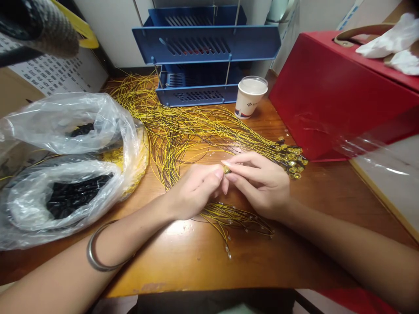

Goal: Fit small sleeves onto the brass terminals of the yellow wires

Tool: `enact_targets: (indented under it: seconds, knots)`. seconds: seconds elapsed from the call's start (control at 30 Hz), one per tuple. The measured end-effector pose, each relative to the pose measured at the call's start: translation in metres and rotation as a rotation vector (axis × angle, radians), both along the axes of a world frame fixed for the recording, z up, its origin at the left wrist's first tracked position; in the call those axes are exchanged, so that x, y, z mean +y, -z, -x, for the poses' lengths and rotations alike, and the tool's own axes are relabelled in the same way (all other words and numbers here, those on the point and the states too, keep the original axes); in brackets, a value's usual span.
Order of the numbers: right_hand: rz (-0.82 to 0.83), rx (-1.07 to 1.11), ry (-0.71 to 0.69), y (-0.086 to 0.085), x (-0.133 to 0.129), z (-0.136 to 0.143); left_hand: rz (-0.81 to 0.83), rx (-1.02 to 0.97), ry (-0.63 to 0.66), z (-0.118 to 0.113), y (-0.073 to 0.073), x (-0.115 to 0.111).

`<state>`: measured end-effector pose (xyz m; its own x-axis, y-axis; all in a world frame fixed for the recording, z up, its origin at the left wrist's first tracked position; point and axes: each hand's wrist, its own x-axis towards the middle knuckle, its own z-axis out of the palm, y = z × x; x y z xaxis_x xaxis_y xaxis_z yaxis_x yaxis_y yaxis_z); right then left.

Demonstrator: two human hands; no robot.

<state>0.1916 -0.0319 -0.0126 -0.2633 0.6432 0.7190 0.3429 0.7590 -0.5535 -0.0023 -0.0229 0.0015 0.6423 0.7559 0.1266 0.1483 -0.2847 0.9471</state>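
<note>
Near the middle of the desk my two hands meet around a small yellow and black piece [226,169]. My left hand [199,187] is closed, thumb and fingers pinching the piece from the left. From the right, my right hand [262,181] pinches it between thumb and fingertips. Beneath my hands lies a bundle of yellow and black wires [222,213] with small clear tips. A larger wire bundle [196,120] stretches behind, ending at the right in a cluster of yellow hexagonal pieces [291,159]. Whether a wire runs into the held piece is hidden.
Plastic bags [126,131] at the left hold black parts [78,194] and yellow pieces [135,168]. A paper cup [250,98] stands before a blue rack [209,43]. A red box [340,96] with tissues [393,39] on top is at the right.
</note>
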Motion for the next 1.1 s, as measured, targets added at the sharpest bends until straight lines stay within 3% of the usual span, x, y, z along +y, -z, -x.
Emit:
enact_targets:
  seconds: [0.47,1.1]
  knots:
    - [0.050,0.037,0.043,-0.005,-0.011,0.003,-0.366,0.060,0.003,-0.004,-0.001,-0.005]
    - [0.000,0.030,0.055,-0.005,-0.012,0.002,-0.357,0.078,0.029,-0.004,-0.001,-0.006]
